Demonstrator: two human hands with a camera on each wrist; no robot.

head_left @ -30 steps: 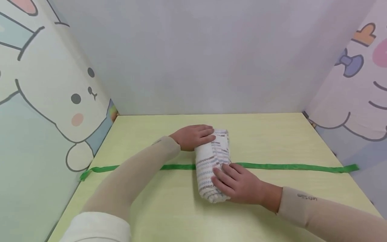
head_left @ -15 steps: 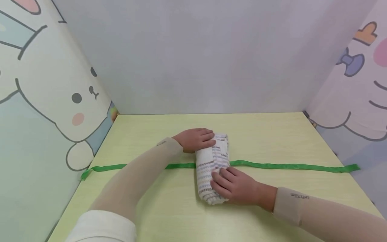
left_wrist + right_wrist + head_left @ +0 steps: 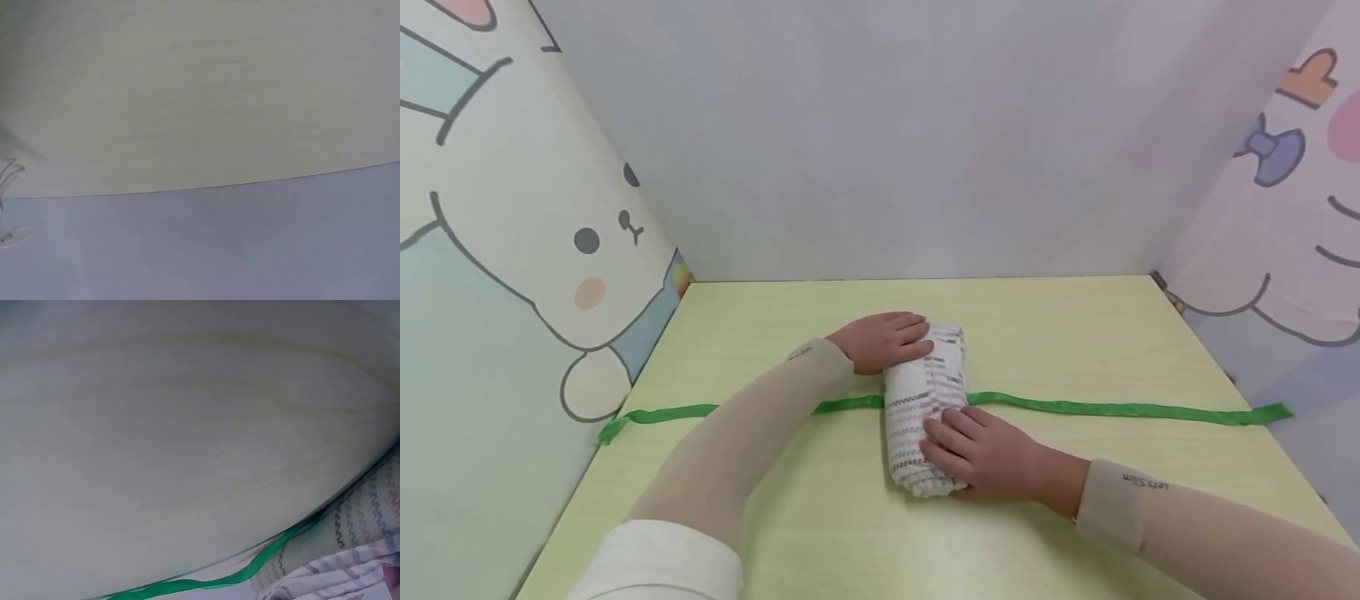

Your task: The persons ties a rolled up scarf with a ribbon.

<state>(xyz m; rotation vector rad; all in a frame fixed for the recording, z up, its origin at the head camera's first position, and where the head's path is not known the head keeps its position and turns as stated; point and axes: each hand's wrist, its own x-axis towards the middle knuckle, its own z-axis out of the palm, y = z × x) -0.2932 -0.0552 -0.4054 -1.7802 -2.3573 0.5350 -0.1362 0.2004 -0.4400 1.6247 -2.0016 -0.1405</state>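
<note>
A rolled striped white cloth (image 3: 925, 408), like a towel, lies lengthwise on the table over a green ribbon (image 3: 1097, 408). My left hand (image 3: 880, 342) rests on the roll's far left part, its fingers straight across the top. On the near right side, my right hand (image 3: 988, 454) lies with slightly bent fingers on the roll. Both thumbs are hidden. The right wrist view has the patterned roll (image 3: 369, 515) at the lower right, with the ribbon (image 3: 244, 575) running beneath it. Neither hand is clearly visible in the wrist views.
The pale yellow table (image 3: 1060, 342) meets a plain back wall (image 3: 880, 150). Cartoon-printed panels stand at the left (image 3: 512, 250) and right (image 3: 1247, 225). In the left wrist view, whitish threads (image 3: 7, 237) show at the left edge.
The hands stay on the roll, which shifts slightly toward me and then back. Beside it, the ribbon now bends a little farther away. The right hand sits slightly farther left.
</note>
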